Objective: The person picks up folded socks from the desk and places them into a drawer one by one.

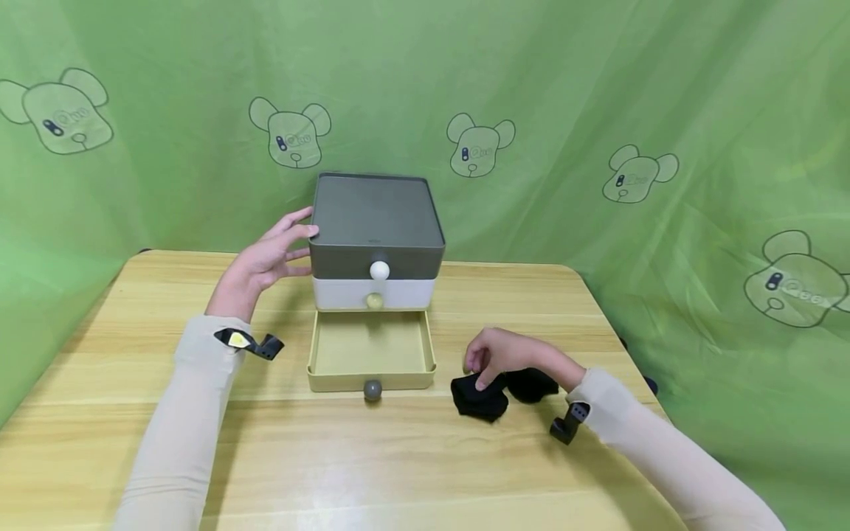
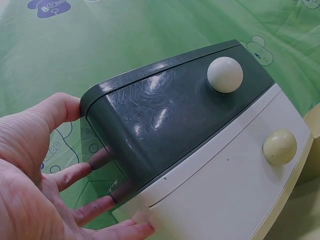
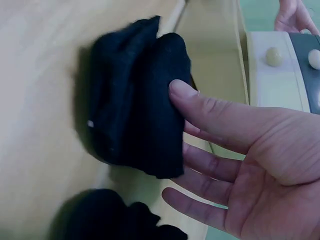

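A small three-drawer chest (image 1: 375, 210) stands on the table, dark grey above white. My left hand (image 1: 262, 258) is at its left side, fingers spread and thumb at the top front corner, as the left wrist view shows closely. The cream bottom drawer (image 1: 405, 381) is pulled out with nothing inside it. To the right of that drawer, my right hand (image 1: 508, 352) pinches a folded black cloth (image 3: 137, 100) between thumb and fingers. The thumb lies on its face; the fingertips behind are hidden. Another black cloth bundle (image 1: 533, 385) lies beside it, partly under the hand.
Round knobs mark the drawers: a white knob (image 1: 379, 271) on top, a cream knob (image 1: 375, 301) in the middle, a grey knob (image 1: 372, 390) on the open drawer. A green patterned curtain (image 1: 558, 88) hangs behind the wooden table (image 1: 319, 457).
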The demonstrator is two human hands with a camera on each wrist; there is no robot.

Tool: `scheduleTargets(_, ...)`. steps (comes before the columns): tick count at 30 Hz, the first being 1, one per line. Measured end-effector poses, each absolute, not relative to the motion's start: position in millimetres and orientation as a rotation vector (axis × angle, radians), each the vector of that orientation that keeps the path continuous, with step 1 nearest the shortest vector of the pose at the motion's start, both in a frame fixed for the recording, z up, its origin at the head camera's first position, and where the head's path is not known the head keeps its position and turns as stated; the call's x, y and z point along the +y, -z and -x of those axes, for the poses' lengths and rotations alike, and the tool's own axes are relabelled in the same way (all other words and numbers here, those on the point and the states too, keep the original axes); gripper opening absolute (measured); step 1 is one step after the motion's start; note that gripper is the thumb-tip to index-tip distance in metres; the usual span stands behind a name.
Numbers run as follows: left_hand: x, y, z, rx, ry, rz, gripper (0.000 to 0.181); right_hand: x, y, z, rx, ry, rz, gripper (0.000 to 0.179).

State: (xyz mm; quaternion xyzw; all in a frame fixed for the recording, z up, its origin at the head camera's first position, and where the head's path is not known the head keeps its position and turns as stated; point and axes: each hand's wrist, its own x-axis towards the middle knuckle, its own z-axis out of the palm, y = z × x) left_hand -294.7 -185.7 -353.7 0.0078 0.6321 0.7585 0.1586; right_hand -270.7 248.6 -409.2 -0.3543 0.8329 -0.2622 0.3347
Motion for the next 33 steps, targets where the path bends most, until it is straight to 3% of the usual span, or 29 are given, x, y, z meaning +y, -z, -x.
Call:
scheduleTargets(10, -184.5, 353.7, 295.8, 1.808, -2.171, -0.024, 0.074, 245.1, 414.6, 259.0, 2.266, 0.566, 0.941, 0.019)
scheduleTargets(33, -185.6, 351.6, 293.4, 1.809, -2.152, -0.057, 0.075, 235.0, 404.9, 268.3, 2.333, 0.61, 0.997, 0.025)
